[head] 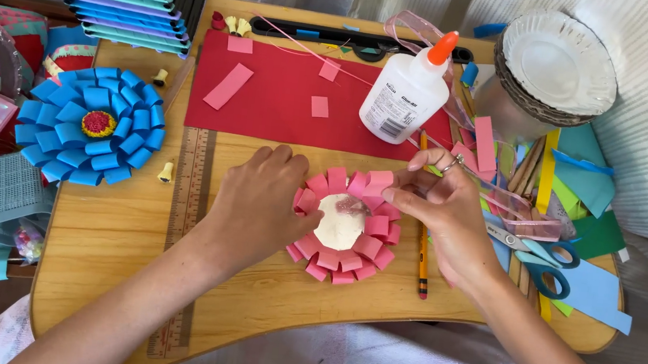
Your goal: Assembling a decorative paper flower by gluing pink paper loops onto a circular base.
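Single head view, steeply downward, close over wooden lap table [262, 297]; far edge at top.

Two hands are at work: the left hand [261, 199] and the right hand [438, 211]. There are two folded-paper flowers, one pink paper flower [347, 229] and one finished blue paper flower [91, 133]. One white glue bottle with an orange cap [408, 90], one red paper sheet [284, 104], one wooden ruler [184, 231], one yellow pencil [423, 258], one pair of blue-handled scissors [535, 259].
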